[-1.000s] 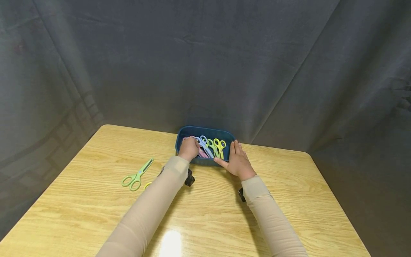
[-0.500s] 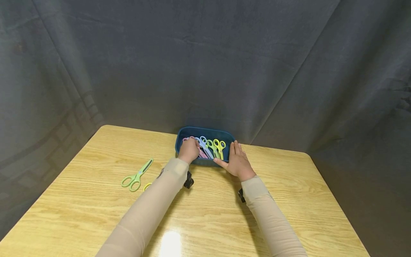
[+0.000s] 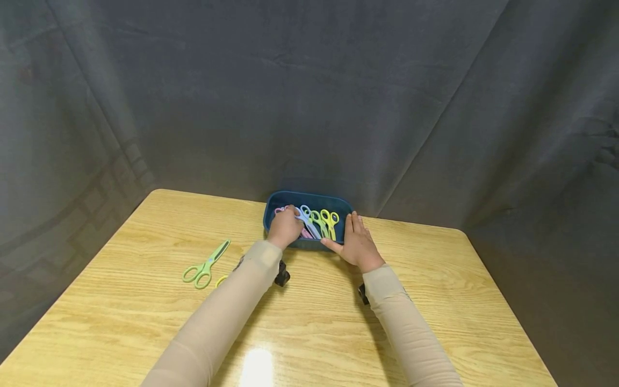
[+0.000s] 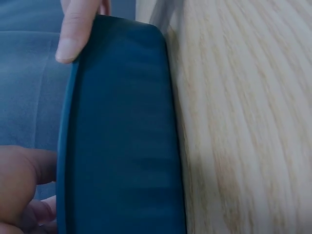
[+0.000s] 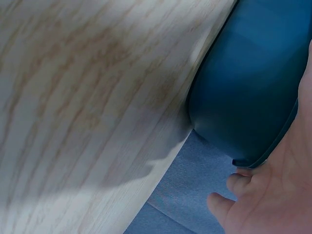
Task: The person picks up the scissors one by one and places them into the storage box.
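Observation:
My left hand point(image 3: 285, 228) reaches over the near left rim of the dark blue bin point(image 3: 314, 245). Its fingers curl at a pair of pink scissors point(image 3: 306, 233) lying inside; the fingertips are partly hidden. Beside them in the bin lie light blue scissors point(image 3: 309, 221), green scissors point(image 3: 319, 223) and yellow scissors point(image 3: 331, 221). My right hand point(image 3: 357, 244) rests on the bin's right end, fingers extended along the side and thumb along the near rim. In the left wrist view, curled fingers point(image 4: 19, 180) of the left hand show behind the bin's wall.
On the wooden table point(image 3: 309, 322), left of the bin, lies another pair of green scissors point(image 3: 205, 266). A yellow handle loop point(image 3: 221, 280) peeks out from under my left forearm. Dark grey cloth point(image 3: 309, 107) hangs behind the table's back edge.
My left hand has shifted very slightly within the bin, and the left wrist has moved a little left. The right hand and the bin hold nearly still.

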Motion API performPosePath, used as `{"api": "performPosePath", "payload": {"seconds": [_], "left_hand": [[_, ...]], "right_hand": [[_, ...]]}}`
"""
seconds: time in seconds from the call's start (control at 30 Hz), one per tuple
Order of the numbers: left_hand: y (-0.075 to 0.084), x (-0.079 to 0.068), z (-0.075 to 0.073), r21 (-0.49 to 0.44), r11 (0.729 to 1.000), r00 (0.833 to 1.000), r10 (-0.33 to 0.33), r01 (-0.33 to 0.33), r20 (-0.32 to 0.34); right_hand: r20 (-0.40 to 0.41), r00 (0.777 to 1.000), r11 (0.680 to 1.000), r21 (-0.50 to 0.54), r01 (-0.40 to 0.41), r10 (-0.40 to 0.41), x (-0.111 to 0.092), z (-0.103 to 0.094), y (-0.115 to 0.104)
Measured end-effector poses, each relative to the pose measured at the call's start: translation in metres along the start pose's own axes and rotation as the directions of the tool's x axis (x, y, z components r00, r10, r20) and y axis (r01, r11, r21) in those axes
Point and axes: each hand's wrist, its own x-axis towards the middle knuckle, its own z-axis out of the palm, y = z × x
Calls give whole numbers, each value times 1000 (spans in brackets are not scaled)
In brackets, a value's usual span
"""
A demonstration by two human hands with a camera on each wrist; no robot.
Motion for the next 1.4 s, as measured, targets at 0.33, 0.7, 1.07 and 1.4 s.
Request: {"api": "performPosePath", "payload": {"seconds": [0.33,0.7,1.07,1.4], "left_hand": [[7,-10,-4,-119,990,996,75,-69,46],[-6,-12,-14,-216,965,988,152,-146,10],[-22,-20,-39,-273,953,989,145,-133,23],[-32,-27,-58,-258,961,991,120,-102,54]], "right_hand": [[19,1000,1000,3,-4,4,0,-2,0],[30,999,1000,0,-10,10,3,-2,1],[19,1000,1000,4,6,-6,4,1,5],[25,1000,1000,4,-15,15,3,-1,6]]}}
